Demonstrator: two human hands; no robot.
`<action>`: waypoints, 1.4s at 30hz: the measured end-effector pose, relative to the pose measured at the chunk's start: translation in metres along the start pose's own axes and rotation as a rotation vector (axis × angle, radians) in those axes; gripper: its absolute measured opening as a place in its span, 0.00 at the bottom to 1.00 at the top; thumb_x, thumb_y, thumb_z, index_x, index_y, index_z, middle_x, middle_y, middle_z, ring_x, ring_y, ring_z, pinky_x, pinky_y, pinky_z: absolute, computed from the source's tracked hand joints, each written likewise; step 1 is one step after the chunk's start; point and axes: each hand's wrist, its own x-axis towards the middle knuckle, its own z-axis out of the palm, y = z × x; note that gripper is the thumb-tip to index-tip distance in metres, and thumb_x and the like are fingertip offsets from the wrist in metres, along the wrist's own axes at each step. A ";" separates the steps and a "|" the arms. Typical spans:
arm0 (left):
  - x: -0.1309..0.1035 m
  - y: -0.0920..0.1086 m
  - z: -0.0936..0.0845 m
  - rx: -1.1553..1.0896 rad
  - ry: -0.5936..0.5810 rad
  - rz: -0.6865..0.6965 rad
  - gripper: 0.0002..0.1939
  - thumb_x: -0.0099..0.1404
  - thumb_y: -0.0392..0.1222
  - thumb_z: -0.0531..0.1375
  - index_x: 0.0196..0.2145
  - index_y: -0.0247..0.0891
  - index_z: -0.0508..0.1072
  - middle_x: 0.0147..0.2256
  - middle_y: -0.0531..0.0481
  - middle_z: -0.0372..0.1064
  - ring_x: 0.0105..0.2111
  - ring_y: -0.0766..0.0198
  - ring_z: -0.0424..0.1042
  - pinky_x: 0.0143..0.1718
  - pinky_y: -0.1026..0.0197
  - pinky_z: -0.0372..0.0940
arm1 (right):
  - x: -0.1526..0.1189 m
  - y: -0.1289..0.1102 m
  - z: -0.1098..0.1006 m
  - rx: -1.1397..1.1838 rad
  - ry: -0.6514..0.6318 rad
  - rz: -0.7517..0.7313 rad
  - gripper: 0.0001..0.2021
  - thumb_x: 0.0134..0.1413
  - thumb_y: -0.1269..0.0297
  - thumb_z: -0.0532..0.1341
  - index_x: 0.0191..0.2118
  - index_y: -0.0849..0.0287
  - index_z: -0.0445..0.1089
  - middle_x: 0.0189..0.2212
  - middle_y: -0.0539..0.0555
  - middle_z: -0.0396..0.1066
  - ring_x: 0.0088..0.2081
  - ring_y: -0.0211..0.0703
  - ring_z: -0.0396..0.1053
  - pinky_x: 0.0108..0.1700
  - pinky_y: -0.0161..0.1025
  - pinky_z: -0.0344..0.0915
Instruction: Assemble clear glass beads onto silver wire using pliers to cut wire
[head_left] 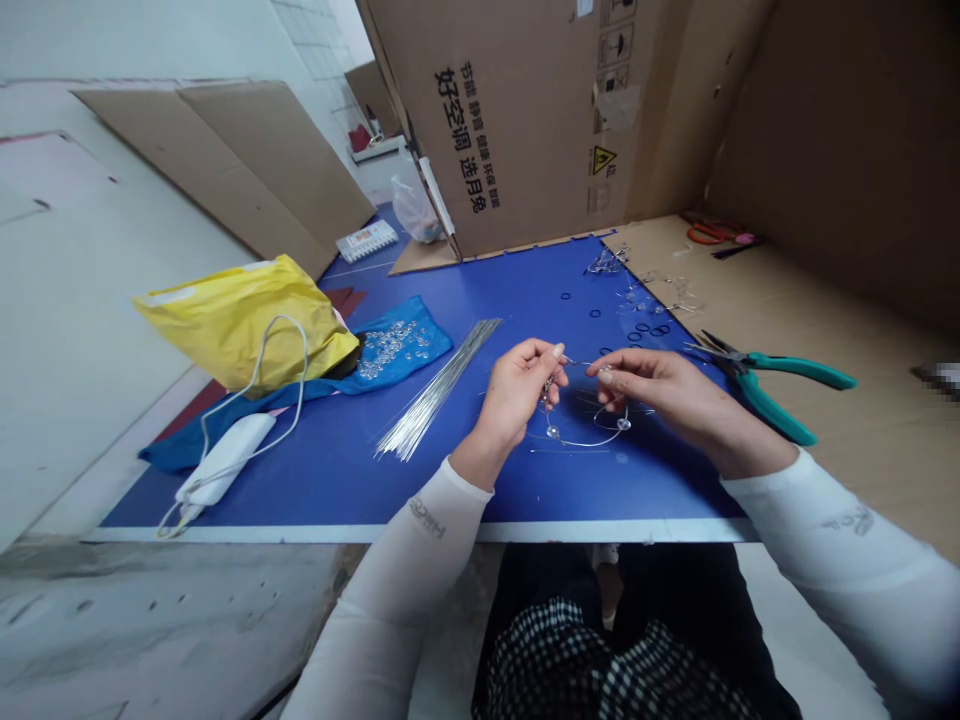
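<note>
Between my two hands hangs a loop of thin silvery wire [589, 443] strung with clear beads [624, 425]. My left hand [523, 385] pinches one side of it with thumb and forefinger. On the other side, my right hand [637, 385] grips the wire, its fingers curled near a smaller wire curve. Both hands are just above the blue table [465, 490]. Fingers partly cover the wire ends, so how they join is hidden. Green-handled pliers [757, 375] lie right beside my right hand. A bundle of straight wires [442, 390] rests left of my left hand.
A blue cloth [420, 325] holds loose clear beads, beside a yellow bag [255, 315]. A white power strip [225, 460] with a cord lies front left. Black rings [637, 332], wire pieces [607, 260] and orange scissors [712, 233] lie beyond my hands. A large cardboard box [525, 130] stands behind.
</note>
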 end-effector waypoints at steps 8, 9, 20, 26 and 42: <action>-0.002 0.002 0.000 -0.181 -0.083 -0.170 0.10 0.67 0.40 0.63 0.44 0.34 0.69 0.41 0.44 0.75 0.37 0.64 0.77 0.38 0.60 0.72 | 0.006 0.006 -0.005 0.160 0.239 -0.073 0.16 0.47 0.52 0.71 0.38 0.56 0.74 0.26 0.50 0.73 0.27 0.38 0.68 0.33 0.39 0.67; -0.002 0.002 0.001 -0.185 -0.082 -0.187 0.11 0.67 0.39 0.63 0.45 0.34 0.69 0.42 0.44 0.74 0.37 0.62 0.78 0.38 0.59 0.72 | 0.007 0.006 -0.006 0.183 0.251 -0.082 0.16 0.47 0.52 0.71 0.37 0.56 0.74 0.27 0.50 0.72 0.28 0.39 0.69 0.34 0.40 0.67; -0.007 -0.005 0.008 -0.179 -0.301 -0.249 0.06 0.64 0.37 0.64 0.36 0.33 0.70 0.30 0.50 0.74 0.27 0.69 0.74 0.33 0.64 0.70 | 0.010 0.007 -0.003 0.334 0.356 -0.169 0.11 0.54 0.53 0.65 0.37 0.52 0.68 0.29 0.49 0.66 0.29 0.39 0.66 0.35 0.40 0.66; -0.009 -0.009 0.014 -0.193 -0.247 -0.204 0.11 0.62 0.41 0.66 0.37 0.34 0.69 0.29 0.51 0.74 0.27 0.69 0.74 0.31 0.65 0.69 | 0.008 0.007 0.003 0.330 0.423 -0.266 0.09 0.57 0.54 0.64 0.37 0.53 0.67 0.28 0.48 0.66 0.29 0.38 0.64 0.33 0.39 0.64; -0.004 -0.007 0.008 -0.164 -0.150 -0.092 0.13 0.62 0.46 0.66 0.36 0.34 0.71 0.30 0.51 0.73 0.24 0.70 0.71 0.24 0.67 0.66 | 0.005 0.007 0.003 0.386 0.256 -0.255 0.10 0.56 0.57 0.67 0.41 0.52 0.72 0.30 0.49 0.74 0.32 0.39 0.72 0.36 0.39 0.68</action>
